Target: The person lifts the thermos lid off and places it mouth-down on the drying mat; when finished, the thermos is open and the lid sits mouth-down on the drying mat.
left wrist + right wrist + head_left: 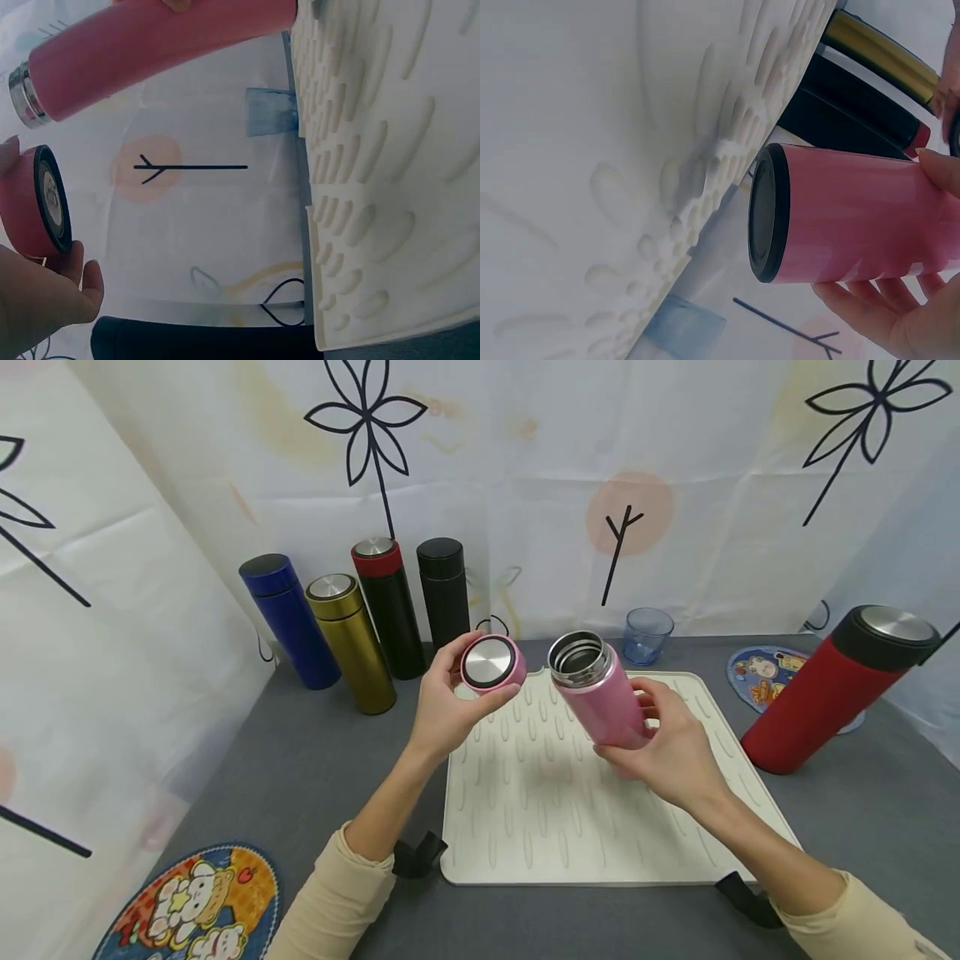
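My left hand [448,703] grips a pink lid [492,663] with a silver disc on its top, left of the flask's mouth. In the left wrist view the lid [34,201] is apart from the bottle, thumb and fingers around its sides. A pink thermos flask [603,702], uncapped, leans toward the left in my right hand [663,747]; its steel mouth faces up. Its black base [767,214] shows in the right wrist view, raised above the cream drying mat [525,843].
Behind to the left stand blue [291,620], gold [350,643], red-topped black [390,610] and black [444,593] flasks. A blue glass [648,637] is behind the mat. At right, a large red thermos [832,693] stands by a cartoon coaster [757,670]; another cartoon mat [198,906] lies front left.
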`<state>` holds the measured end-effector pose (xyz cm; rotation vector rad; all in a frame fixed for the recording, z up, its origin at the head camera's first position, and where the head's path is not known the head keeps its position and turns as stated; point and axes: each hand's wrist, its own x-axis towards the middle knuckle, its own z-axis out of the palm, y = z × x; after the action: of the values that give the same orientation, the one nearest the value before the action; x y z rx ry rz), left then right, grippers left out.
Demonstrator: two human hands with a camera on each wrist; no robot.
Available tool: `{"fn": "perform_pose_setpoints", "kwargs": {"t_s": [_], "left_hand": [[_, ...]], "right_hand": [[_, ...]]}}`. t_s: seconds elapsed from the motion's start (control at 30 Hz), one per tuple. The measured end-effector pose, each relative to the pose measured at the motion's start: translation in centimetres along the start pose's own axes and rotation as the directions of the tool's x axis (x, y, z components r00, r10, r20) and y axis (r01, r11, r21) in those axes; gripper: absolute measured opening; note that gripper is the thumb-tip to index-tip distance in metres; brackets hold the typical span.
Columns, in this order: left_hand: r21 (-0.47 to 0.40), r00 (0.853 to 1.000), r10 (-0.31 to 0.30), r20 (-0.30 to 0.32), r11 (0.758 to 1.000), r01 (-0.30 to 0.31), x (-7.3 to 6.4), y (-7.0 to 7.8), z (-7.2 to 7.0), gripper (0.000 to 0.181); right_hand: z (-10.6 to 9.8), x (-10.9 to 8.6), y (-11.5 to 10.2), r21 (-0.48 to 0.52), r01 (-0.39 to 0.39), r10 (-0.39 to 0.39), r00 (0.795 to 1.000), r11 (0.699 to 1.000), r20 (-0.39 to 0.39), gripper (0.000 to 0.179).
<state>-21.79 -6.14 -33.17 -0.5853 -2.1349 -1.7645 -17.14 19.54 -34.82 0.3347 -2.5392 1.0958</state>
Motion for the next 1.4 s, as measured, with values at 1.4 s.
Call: {"fn": "perform_pose_setpoints", "kwargs": {"t_s": [1.4], "left_hand": [[0.703, 0.876, -0.259, 0.406, 0.701, -0.119, 4.0, -11.2, 0.5, 0.073]], "right_hand": [[-2.9, -1.2, 0.4, -0.013, -0.124, 0.125, 0.991, 0.992, 0.058, 0.085]]}}
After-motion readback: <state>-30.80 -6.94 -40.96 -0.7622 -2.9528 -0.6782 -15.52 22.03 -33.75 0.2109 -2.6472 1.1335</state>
